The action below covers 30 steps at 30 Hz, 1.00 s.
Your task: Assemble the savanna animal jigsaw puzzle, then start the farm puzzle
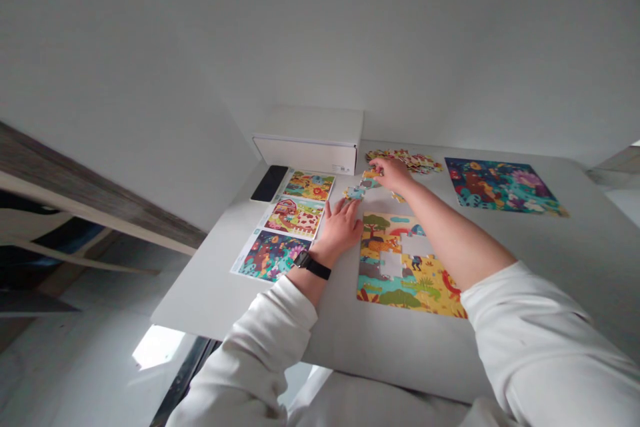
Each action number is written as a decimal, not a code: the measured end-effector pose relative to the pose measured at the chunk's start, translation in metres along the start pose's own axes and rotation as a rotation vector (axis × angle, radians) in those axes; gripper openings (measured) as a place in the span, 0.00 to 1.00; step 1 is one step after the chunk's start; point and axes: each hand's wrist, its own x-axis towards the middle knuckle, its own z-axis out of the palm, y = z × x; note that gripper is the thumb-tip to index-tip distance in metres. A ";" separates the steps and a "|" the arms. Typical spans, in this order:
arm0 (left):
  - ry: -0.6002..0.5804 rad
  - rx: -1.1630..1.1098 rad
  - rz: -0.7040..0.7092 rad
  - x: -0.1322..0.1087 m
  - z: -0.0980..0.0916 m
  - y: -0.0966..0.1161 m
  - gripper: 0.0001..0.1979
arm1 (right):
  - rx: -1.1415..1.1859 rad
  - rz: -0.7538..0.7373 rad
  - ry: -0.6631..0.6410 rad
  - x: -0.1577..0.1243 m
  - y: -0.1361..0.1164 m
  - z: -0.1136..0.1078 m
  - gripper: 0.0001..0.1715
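Note:
My left hand lies flat on the white table, fingers stretched out, just left of a partly built yellow jigsaw puzzle with gaps in it. A black watch is on that wrist. My right hand reaches past the puzzle's far edge and pinches a small puzzle piece. A bluish loose piece lies just beyond my left fingertips. A heap of loose pieces sits behind my right hand.
A sheet with three reference pictures lies left of my left hand. A black phone and a white box stand at the back left against the wall. A finished dark-blue puzzle lies at the right.

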 end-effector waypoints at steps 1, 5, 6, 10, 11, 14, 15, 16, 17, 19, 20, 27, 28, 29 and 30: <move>0.009 -0.006 0.006 0.000 0.000 0.000 0.31 | 0.073 0.009 0.032 -0.003 0.002 -0.002 0.28; 0.076 -0.044 0.018 0.000 -0.003 0.002 0.31 | 0.440 0.069 0.113 -0.026 0.011 -0.018 0.25; 0.094 -0.051 0.022 0.001 -0.005 0.003 0.31 | 0.522 0.085 0.130 -0.036 0.014 -0.023 0.26; 0.176 -0.075 0.061 0.000 -0.010 0.005 0.31 | 0.777 0.151 0.162 -0.097 0.025 -0.045 0.32; 0.198 -0.090 0.078 0.000 -0.011 0.005 0.29 | 0.834 0.176 0.158 -0.115 0.026 -0.049 0.33; 0.244 -0.188 0.174 -0.003 -0.014 0.008 0.22 | 0.979 0.260 0.139 -0.169 0.025 -0.061 0.35; 0.247 -0.245 0.211 -0.005 -0.016 0.010 0.20 | 1.011 0.286 0.129 -0.185 0.023 -0.063 0.35; 0.244 -0.311 0.238 -0.007 -0.017 0.013 0.18 | 1.039 0.308 0.120 -0.199 0.021 -0.065 0.35; 0.235 -0.384 0.250 -0.009 -0.019 0.017 0.17 | 1.062 0.326 0.110 -0.211 0.018 -0.066 0.35; 0.197 -0.533 0.229 -0.014 -0.022 0.026 0.15 | 1.106 0.343 0.092 -0.229 0.011 -0.065 0.34; 0.170 -0.598 0.209 -0.017 -0.023 0.030 0.14 | 1.125 0.343 0.082 -0.235 0.007 -0.063 0.34; -0.024 -0.851 0.155 -0.033 -0.022 0.055 0.19 | 1.107 0.234 -0.041 -0.246 -0.018 -0.039 0.27; -0.052 -0.893 0.143 -0.034 -0.020 0.056 0.21 | 1.088 0.213 -0.065 -0.246 -0.020 -0.037 0.26; -0.082 -0.940 0.132 -0.035 -0.018 0.056 0.23 | 1.070 0.197 -0.089 -0.247 -0.021 -0.035 0.26; -0.113 -0.985 0.121 -0.036 -0.017 0.056 0.24 | 1.053 0.189 -0.112 -0.247 -0.022 -0.033 0.26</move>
